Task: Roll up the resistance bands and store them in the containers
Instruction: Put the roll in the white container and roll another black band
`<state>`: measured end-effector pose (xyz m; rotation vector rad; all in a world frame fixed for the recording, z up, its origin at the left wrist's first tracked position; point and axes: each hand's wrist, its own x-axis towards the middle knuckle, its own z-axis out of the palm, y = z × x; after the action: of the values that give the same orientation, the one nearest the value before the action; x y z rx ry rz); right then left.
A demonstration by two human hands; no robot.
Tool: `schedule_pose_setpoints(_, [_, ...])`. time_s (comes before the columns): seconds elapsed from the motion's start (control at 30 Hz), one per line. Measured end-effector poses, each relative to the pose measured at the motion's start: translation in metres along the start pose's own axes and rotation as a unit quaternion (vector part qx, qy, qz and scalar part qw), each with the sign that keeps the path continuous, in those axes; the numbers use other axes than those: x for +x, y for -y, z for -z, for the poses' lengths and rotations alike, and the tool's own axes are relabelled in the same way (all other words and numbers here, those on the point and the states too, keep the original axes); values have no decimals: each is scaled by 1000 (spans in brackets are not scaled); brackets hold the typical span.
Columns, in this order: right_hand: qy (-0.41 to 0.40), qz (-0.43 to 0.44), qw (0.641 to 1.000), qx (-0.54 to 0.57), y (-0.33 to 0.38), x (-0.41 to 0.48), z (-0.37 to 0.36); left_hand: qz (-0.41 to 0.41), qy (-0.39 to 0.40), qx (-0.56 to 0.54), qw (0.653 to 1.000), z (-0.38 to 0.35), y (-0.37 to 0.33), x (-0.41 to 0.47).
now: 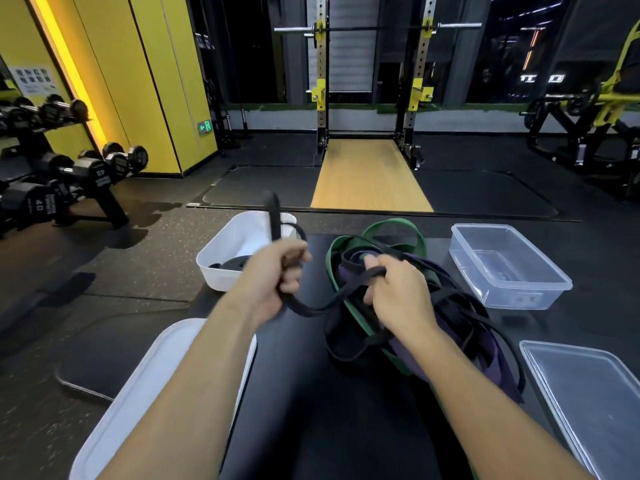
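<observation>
A thin black resistance band (313, 308) runs between both hands above a black bench. My left hand (277, 275) grips one end, and a loop of it sticks up over the white container (239, 242). My right hand (398, 289) holds the other part, fingers curled round it. Under my right hand lies a tangled pile of bands: a green one (394, 230), a purple one (450, 351) and more black ones. A rolled black band (232, 263) lies inside the white container.
A clear plastic container (509, 265) stands at the right of the bench, its clear lid (588, 393) nearer me. A white lid (145, 393) lies at the lower left. A dumbbell rack (62, 178) stands left, a squat rack (370, 98) ahead.
</observation>
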<state>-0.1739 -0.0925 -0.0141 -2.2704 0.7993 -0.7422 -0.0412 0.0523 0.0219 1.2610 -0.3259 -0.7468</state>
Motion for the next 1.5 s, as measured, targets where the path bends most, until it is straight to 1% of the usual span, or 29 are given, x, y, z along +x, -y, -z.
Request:
schedule_pose_setpoints(0.03, [-18, -11, 998, 53, 8, 2, 4, -4, 39, 37, 999, -3, 12, -2])
schedule_pose_setpoints(0.07, [-38, -6, 995, 95, 17, 4, 9, -16, 98, 70, 993, -7, 22, -6])
schedule_pose_setpoints(0.13, [-62, 31, 985, 157, 39, 2, 17, -44, 232, 124, 964, -16, 39, -11])
schedule_pose_setpoints(0.17, [-60, 44, 980, 185, 49, 1, 20, -59, 275, 146, 949, -22, 44, -13])
schedule_pose_setpoints(0.2, [-46, 52, 974, 214, 58, -1, 21, -70, 292, 155, 941, -28, 46, -15])
schedule_pose_setpoints(0.27, [0, 46, 960, 275, 68, -2, 23, -96, 285, 156, 941, -36, 45, -17])
schedule_pose_setpoints(0.3, [28, 33, 947, 318, 71, -1, 24, -105, 279, 151, 943, -38, 43, -17])
schedule_pose_setpoints(0.33, [59, 22, 925, 374, 71, 1, 26, -112, 276, 146, 943, -39, 42, -17])
schedule_pose_setpoints(0.4, [115, 12, 862, 493, 72, 4, 32, -133, 268, 145, 943, -39, 40, -17])
schedule_pose_setpoints(0.43, [132, 12, 835, 534, 72, 6, 36, -151, 255, 153, 943, -40, 39, -16])
schedule_pose_setpoints(0.47, [143, 14, 817, 558, 71, 8, 40, -169, 243, 158, 942, -40, 38, -15])
schedule_pose_setpoints(0.5, [149, 19, 810, 568, 70, 11, 43, -184, 233, 152, 943, -42, 37, -14])
schedule_pose_setpoints(0.57, [159, 46, 824, 543, 63, 17, 50, -193, 210, 87, 954, -45, 35, -12])
schedule_pose_setpoints(0.63, [177, 73, 853, 486, 51, 21, 53, -173, 180, -17, 968, -43, 29, -11])
schedule_pose_setpoints(0.67, [188, 74, 864, 461, 44, 21, 52, -156, 178, -68, 969, -42, 23, -12])
schedule_pose_setpoints(0.77, [235, 33, 887, 395, 24, 14, 42, -125, 196, -220, 948, -36, 4, -12])
schedule_pose_setpoints(0.83, [272, 51, 921, 275, 11, 10, 31, -119, 175, -310, 927, -32, -7, -10])
schedule_pose_setpoints(0.9, [296, 70, 943, 136, -1, 4, 18, -122, 135, -342, 922, -28, -15, -8])
schedule_pose_setpoints(0.97, [266, 65, 960, 51, -12, 3, 11, -117, 100, -369, 916, -19, -19, -6])
schedule_pose_setpoints(1.1, [159, 72, 984, 39, -14, 4, 16, -94, 64, -424, 898, -1, -14, 0])
schedule_pose_setpoints(1.13, [149, 68, 985, 51, -8, 5, 19, -89, 55, -426, 899, 1, -11, 2])
schedule_pose_setpoints(1.2, [136, 55, 983, 114, 8, 5, 26, -74, 46, -426, 901, 4, -3, 6])
schedule_pose_setpoints(1.23, [126, 54, 978, 156, 16, 4, 29, -65, 43, -414, 907, 5, -1, 7])
schedule_pose_setpoints(1.27, [114, 64, 972, 194, 25, 5, 32, -58, 35, -384, 921, 5, 1, 7])
schedule_pose_setpoints(1.33, [89, 84, 957, 264, 43, 7, 38, -54, 31, -274, 960, 0, 8, 5])
schedule_pose_setpoints(1.37, [85, 80, 943, 311, 50, 7, 39, -56, 45, -207, 976, -5, 12, 1])
schedule_pose_setpoints(1.4, [90, 67, 920, 375, 56, 9, 38, -55, 71, -145, 985, -10, 17, -4])
schedule_pose_setpoints(1.43, [101, 47, 887, 448, 61, 10, 34, -46, 106, -96, 989, -14, 21, -9])
schedule_pose_setpoints(1.5, [125, 4, 806, 578, 69, 10, 26, -13, 178, -47, 983, -18, 27, -18])
